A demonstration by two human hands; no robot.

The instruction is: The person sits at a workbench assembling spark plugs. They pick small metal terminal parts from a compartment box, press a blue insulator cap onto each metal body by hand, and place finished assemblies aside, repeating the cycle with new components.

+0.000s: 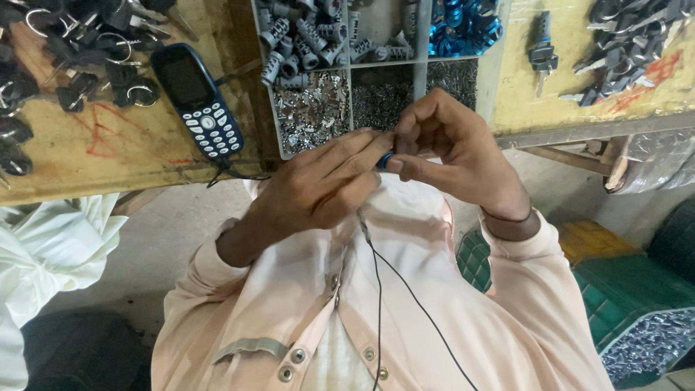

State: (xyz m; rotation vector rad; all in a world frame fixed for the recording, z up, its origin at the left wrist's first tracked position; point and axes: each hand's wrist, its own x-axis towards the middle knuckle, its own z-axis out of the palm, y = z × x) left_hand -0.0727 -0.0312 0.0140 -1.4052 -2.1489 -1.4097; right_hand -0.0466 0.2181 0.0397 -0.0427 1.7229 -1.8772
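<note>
A: Both your hands are up at chest height, just in front of the parts tray (492,80). Small blue part (384,160) sits between them.

B: Who's holding it?

A: Left hand (318,190) has its fingers curled tight round it, only the blue end shows. Right hand (452,152) pinches narrow at that end, thumb and forefinger closed on something I can't make out, too small.

B: Step?

A: Looks like you're fitting a small piece into the blue part, mid-assembly. Judgement only, the joint is hidden by your fingers.

B: What does the next move need?

A: I'd say steady left grip, fine push or twist from the right fingertips, square to the part. Slip and the piece drops into your lap.

B: Stock?

A: Tray compartments: grey cylinders (300,36), blue rings (463,25), tiny metal bits (311,108). All close to your hands. Phone (197,98) lies on the bench left of the tray, keys (65,58) beyond it.
</note>
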